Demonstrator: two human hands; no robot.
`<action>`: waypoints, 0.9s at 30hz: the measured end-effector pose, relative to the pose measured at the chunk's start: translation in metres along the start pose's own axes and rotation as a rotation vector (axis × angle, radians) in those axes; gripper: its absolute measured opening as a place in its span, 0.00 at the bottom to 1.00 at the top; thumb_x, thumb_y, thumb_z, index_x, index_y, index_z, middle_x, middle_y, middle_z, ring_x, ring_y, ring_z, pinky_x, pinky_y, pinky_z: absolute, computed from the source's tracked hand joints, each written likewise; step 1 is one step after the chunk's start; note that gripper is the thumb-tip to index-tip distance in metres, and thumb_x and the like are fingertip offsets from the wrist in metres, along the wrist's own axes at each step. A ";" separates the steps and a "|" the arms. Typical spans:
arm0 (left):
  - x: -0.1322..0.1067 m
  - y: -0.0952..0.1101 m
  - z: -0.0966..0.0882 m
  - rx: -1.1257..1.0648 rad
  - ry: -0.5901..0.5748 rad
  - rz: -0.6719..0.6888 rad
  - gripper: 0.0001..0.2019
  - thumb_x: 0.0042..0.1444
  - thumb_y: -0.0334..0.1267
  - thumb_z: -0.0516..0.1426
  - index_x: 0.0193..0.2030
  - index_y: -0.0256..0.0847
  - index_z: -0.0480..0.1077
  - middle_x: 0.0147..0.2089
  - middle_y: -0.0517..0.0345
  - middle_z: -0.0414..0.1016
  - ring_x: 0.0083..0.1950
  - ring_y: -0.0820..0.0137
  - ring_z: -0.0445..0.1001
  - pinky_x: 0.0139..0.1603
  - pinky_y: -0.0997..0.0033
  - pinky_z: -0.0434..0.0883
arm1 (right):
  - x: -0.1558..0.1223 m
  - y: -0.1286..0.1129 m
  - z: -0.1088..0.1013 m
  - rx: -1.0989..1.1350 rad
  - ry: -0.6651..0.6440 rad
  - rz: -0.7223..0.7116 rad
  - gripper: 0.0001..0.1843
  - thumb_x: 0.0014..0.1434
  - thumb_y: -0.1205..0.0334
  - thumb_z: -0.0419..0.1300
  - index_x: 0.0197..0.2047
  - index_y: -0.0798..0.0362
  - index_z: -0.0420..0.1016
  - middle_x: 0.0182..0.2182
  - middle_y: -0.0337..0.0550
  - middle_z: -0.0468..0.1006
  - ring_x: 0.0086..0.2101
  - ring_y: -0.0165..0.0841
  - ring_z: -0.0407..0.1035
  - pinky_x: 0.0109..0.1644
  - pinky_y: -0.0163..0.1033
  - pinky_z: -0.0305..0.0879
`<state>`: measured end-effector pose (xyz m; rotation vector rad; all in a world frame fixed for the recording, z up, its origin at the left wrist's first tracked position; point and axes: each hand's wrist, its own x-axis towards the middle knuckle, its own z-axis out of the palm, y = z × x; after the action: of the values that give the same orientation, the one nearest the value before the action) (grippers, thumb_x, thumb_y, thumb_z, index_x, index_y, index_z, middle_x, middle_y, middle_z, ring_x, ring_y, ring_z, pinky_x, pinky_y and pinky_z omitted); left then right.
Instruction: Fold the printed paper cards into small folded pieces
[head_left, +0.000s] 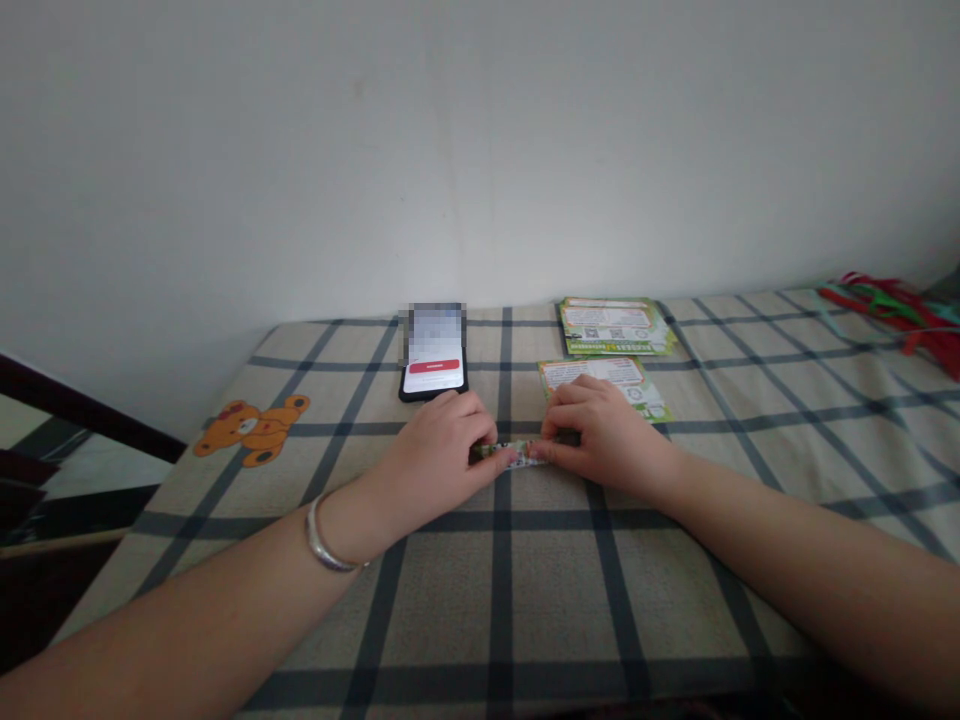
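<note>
Between my two hands is a narrow strip of folded printed paper point(519, 453), held low over the checked cloth. My left hand point(446, 440) is closed on its left end, thumb along the near side. Around the right end my right hand point(596, 430) is closed too, its thumb pressed close to the other thumb. Most of the strip is hidden by my fingers. Just behind my right hand lies a green-and-white printed leaflet point(652, 398), partly covered by that hand.
A phone point(435, 368) with a lit screen lies behind my left hand. At the back is a stack of leaflets point(611, 328). An orange bear cutout point(259, 432) lies left on the checked tablecloth point(450, 610). Red and green strips point(900, 310) lie far right, and a wall rises behind.
</note>
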<state>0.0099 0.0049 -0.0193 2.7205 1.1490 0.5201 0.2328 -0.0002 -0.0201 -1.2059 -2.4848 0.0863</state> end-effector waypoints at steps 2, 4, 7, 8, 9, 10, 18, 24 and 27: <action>0.000 0.000 0.001 0.014 -0.004 -0.001 0.13 0.58 0.44 0.59 0.28 0.38 0.68 0.34 0.55 0.67 0.38 0.65 0.67 0.39 0.65 0.66 | 0.000 0.000 0.001 -0.023 -0.012 -0.003 0.15 0.58 0.48 0.61 0.29 0.51 0.75 0.29 0.40 0.73 0.36 0.36 0.65 0.42 0.43 0.56; 0.000 0.000 0.001 0.033 -0.019 -0.006 0.13 0.58 0.45 0.59 0.29 0.38 0.68 0.34 0.55 0.67 0.38 0.65 0.67 0.39 0.64 0.66 | 0.001 0.001 0.001 -0.027 -0.033 -0.018 0.15 0.59 0.48 0.61 0.29 0.51 0.75 0.29 0.40 0.73 0.36 0.36 0.65 0.42 0.42 0.55; 0.001 0.001 0.002 0.059 -0.046 -0.019 0.14 0.58 0.46 0.58 0.29 0.38 0.69 0.35 0.55 0.68 0.39 0.64 0.67 0.40 0.64 0.66 | 0.002 0.001 0.002 -0.034 -0.055 -0.027 0.14 0.59 0.49 0.61 0.30 0.51 0.75 0.29 0.39 0.73 0.36 0.36 0.64 0.42 0.42 0.54; 0.001 0.001 0.003 0.067 -0.055 -0.023 0.14 0.58 0.47 0.58 0.29 0.38 0.69 0.35 0.55 0.68 0.39 0.64 0.67 0.40 0.64 0.66 | 0.002 0.000 0.001 -0.042 -0.056 -0.021 0.14 0.58 0.49 0.62 0.30 0.51 0.75 0.29 0.39 0.73 0.36 0.36 0.65 0.42 0.42 0.54; 0.001 0.002 0.002 0.074 -0.064 -0.027 0.14 0.58 0.47 0.58 0.30 0.38 0.69 0.35 0.54 0.68 0.40 0.64 0.67 0.41 0.63 0.66 | 0.002 0.000 0.001 -0.050 -0.055 -0.013 0.14 0.58 0.49 0.63 0.30 0.51 0.75 0.29 0.39 0.73 0.36 0.37 0.65 0.42 0.42 0.54; 0.002 0.002 0.002 0.081 -0.071 -0.031 0.14 0.59 0.47 0.57 0.30 0.38 0.69 0.35 0.54 0.68 0.40 0.64 0.67 0.42 0.63 0.66 | 0.002 -0.001 0.001 -0.055 -0.055 -0.006 0.14 0.57 0.49 0.63 0.30 0.51 0.75 0.29 0.39 0.73 0.37 0.37 0.65 0.43 0.42 0.53; 0.004 0.007 -0.002 0.164 -0.106 -0.046 0.14 0.59 0.47 0.57 0.31 0.38 0.69 0.36 0.54 0.68 0.40 0.64 0.67 0.40 0.64 0.65 | 0.002 -0.004 -0.001 -0.091 -0.061 0.011 0.14 0.57 0.48 0.63 0.30 0.50 0.76 0.30 0.39 0.74 0.38 0.37 0.65 0.44 0.42 0.52; 0.003 0.013 -0.002 0.204 -0.116 -0.040 0.11 0.60 0.43 0.56 0.33 0.38 0.69 0.37 0.54 0.68 0.41 0.63 0.67 0.41 0.63 0.65 | 0.004 -0.007 -0.001 -0.121 -0.066 0.002 0.15 0.58 0.48 0.61 0.29 0.51 0.75 0.29 0.39 0.74 0.38 0.38 0.64 0.44 0.42 0.51; 0.002 0.011 -0.001 0.195 -0.113 -0.038 0.11 0.60 0.44 0.56 0.33 0.38 0.69 0.37 0.54 0.68 0.41 0.63 0.67 0.41 0.63 0.65 | 0.004 -0.004 0.000 -0.101 -0.073 0.002 0.15 0.57 0.46 0.62 0.30 0.50 0.75 0.30 0.39 0.74 0.38 0.38 0.64 0.43 0.42 0.51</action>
<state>0.0187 -0.0015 -0.0146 2.8401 1.2806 0.2573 0.2270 0.0003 -0.0181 -1.2667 -2.5789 0.0058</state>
